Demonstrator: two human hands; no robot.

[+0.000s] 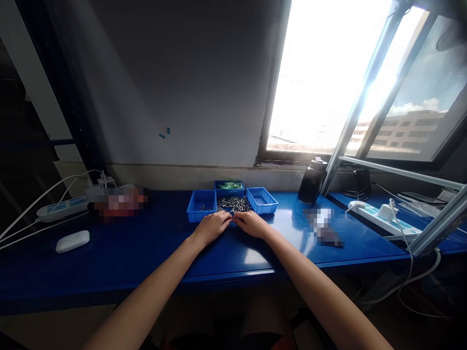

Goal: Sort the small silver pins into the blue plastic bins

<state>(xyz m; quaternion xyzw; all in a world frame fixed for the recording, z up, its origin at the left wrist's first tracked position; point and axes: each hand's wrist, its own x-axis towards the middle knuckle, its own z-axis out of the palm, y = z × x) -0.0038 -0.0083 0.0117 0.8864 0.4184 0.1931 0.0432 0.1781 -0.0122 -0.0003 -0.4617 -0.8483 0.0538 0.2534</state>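
My left hand [214, 226] and my right hand [251, 223] meet at the near edge of a pile of small dark and silvery metal pieces [233, 203], perhaps screws. Both sets of fingers are closed in a pinch, fingertips almost touching. Whatever is between them is too small to make out. Left of the pile stands a blue bin [202, 214] with a few small dark pieces inside. A second blue bin [261, 208] is on the right. Behind the pile, a third blue bin [218, 186] holds green, plastic-looking material [231, 185].
The blue table [146, 248] carries a white case [73, 241] and a power strip [65, 209] with cables at left. A dark bottle [313, 181] stands back right, near a metal frame [359, 112]. Another power strip [386, 219] lies beyond. Two blurred items flank the work area.
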